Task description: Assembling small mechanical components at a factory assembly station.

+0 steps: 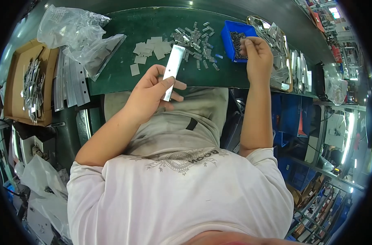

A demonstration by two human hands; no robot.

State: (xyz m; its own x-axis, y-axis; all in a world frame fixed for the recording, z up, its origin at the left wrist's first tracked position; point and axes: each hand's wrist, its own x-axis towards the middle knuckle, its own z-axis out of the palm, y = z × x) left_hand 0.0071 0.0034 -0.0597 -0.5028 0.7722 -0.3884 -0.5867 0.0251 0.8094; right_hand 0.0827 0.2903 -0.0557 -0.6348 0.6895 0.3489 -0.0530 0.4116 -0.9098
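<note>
Taking the bright silvery flat metal strip [175,60] as the centre of the dial, it is grasped in the left hand [150,87], the thumb lying across its face just below a small round hole and the fingers behind it; its upper end points between twelve and one o'clock, over the green table [222,77], and its lower end reaches past the near edge. The right hand [259,56] is at two o'clock, its fingertips drawn together over the near right side of an open blue plastic bin [228,45] filled with small dark pieces [237,40]; whether anything is pinched there, I cannot tell. Between ten and eleven o'clock, thin pale grey square plates [157,43] overlap in a loose group, while small shiny, glassy-looking rectangular pieces [196,45] lie scattered around one o'clock. Clear plastic bags [77,34] slump at ten o'clock, partly over long grey metal strips with holes [73,81] at nine. Farther out at nine, a brown cardboard tray [19,81] holds a heap of narrow silvery metal pieces [33,87]. At three o'clock, beyond the right hand, flat silvery metal parts [281,59] are piled.
</note>
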